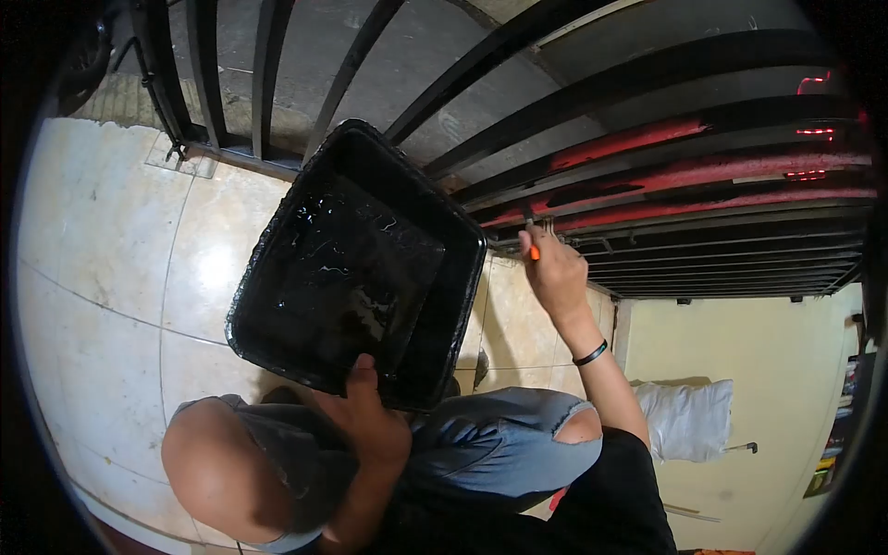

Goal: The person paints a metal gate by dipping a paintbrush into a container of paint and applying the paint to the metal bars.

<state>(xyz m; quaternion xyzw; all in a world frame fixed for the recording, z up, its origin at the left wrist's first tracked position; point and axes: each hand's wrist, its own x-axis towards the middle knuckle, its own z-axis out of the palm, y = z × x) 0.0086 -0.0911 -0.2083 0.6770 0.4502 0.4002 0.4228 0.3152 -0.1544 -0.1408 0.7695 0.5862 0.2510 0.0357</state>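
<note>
My left hand [377, 421] grips the near edge of a square black paint tray [250, 277], its thumb over the rim and the other fingers hidden beneath. Wet, glossy black paint [342, 268] covers the tray's floor. My right hand [558, 273] is closed around a paintbrush [534, 251] with an orange handle, to the right of the tray. The brush's tip is up against a lower bar of the metal fence [518, 215]. Several bars there are black in part and reddish in part, such as this red stretch [647, 213].
Pale floor tiles [111, 203] lie to the left, under the fence's foot. My knees, in torn jeans [499, 444], are below the tray. A white sack [684, 418] rests by the yellowish wall [740, 342]. Grey ground [324, 46] shows beyond the bars.
</note>
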